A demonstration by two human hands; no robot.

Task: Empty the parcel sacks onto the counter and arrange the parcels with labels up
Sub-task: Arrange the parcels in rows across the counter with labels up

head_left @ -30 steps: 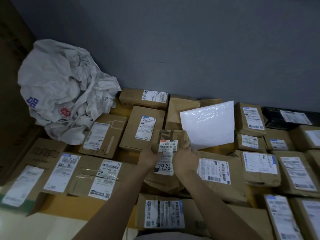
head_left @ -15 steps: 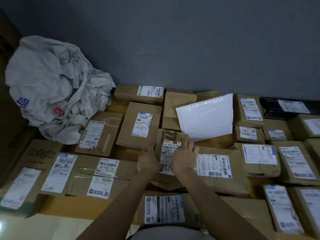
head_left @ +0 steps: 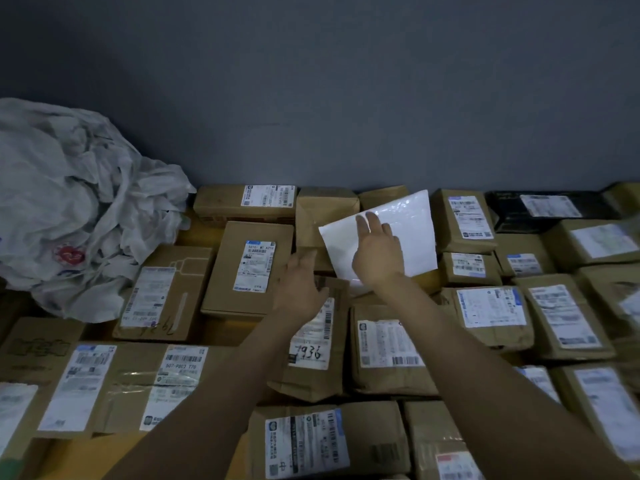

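A brown paper parcel [head_left: 313, 344] with "7936" handwritten on its label lies label up among the other parcels. My left hand [head_left: 299, 285] hovers over its far end with fingers loosely spread, holding nothing. My right hand [head_left: 375, 251] reaches with straight fingers onto a white bubble mailer [head_left: 412, 233], which leans tilted on brown parcels and shows no label. A crumpled white sack [head_left: 69, 209] is heaped at the far left against the wall.
Brown boxes and paper parcels with white labels up cover the counter, such as a box [head_left: 247, 268] left of my hands, a parcel [head_left: 388, 348] on the right and a black box [head_left: 550, 209] at the far right. A grey wall closes off the back.
Both hands have let go of the "7936" parcel, which now lies flat. My right hand has moved up onto the white mailer; my left hand has lifted off.
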